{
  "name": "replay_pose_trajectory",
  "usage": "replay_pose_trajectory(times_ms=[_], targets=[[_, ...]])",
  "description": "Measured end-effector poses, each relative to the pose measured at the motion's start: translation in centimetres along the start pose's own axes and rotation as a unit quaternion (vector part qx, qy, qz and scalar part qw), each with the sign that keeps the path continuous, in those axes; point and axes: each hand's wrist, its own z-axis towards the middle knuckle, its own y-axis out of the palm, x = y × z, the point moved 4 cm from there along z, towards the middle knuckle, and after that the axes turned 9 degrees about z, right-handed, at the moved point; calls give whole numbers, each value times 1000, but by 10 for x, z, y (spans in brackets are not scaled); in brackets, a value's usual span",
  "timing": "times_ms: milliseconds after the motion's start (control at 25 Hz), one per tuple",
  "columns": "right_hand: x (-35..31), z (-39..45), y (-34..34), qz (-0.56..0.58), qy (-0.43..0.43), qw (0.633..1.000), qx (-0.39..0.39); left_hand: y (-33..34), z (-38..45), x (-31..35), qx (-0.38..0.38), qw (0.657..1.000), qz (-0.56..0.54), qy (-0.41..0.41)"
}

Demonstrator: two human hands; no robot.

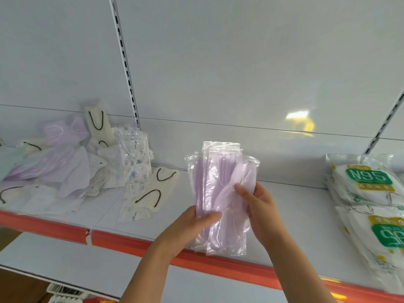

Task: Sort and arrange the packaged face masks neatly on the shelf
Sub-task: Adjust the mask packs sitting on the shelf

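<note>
A stack of purple face masks in clear wrappers (220, 178) stands upright over the middle of the white shelf (295, 215). My left hand (192, 228) grips its lower left side with the thumb across the front. Against its right edge, my right hand (259, 206) holds it with the thumb on the front. A loose heap of packaged masks (72, 165), purple, cream with black loops and patterned white, lies at the shelf's left. N95 mask packs (369, 182) are stacked at the right.
An orange price rail (122, 240) runs along the shelf's front edge. Slotted uprights (125, 62) rise on the white back panel. A lower shelf (65, 256) shows beneath, with some packaged goods (63, 295) at the bottom left.
</note>
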Motion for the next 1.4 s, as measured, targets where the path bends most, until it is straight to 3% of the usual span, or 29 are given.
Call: replay_pose_trajectory(times_ms=[120,200,320,400,520,720,800,880,960,1040,1160,1240,1320,1400], targets=[[-9,-4,-5,78,39,996,-3,13,-3,18,-29,996,-82,-38],[-31,-14,-11,43,28,998,-28,24,2,29,-32,997,-62,-12],[-73,-38,-39,-53,17,998,-37,63,13,65,-118,992,-21,49],[-102,-56,-68,-71,16,997,5,103,21,98,-187,978,-3,92],[-153,-86,-131,-2,-74,985,159,177,37,145,-248,959,-19,134],[-224,-141,-254,171,-236,900,324,308,73,200,-156,969,-156,110],[-241,-150,-308,213,-249,875,356,373,77,223,-175,962,-179,110],[-255,-150,-350,218,-237,879,352,430,86,242,-195,958,-172,118],[-275,-151,-409,202,-206,898,333,490,111,261,-152,970,-154,108],[-304,-151,-482,162,-161,909,349,540,138,284,-117,981,-128,85],[-350,-145,-596,106,-108,898,414,611,176,302,-138,985,-88,48],[-384,-131,-658,89,-109,870,473,638,194,299,-104,991,44,66],[-409,-108,-708,57,-103,848,517,650,203,291,-46,961,235,140],[-415,-80,-748,33,-71,845,528,660,209,282,-39,930,316,182]])
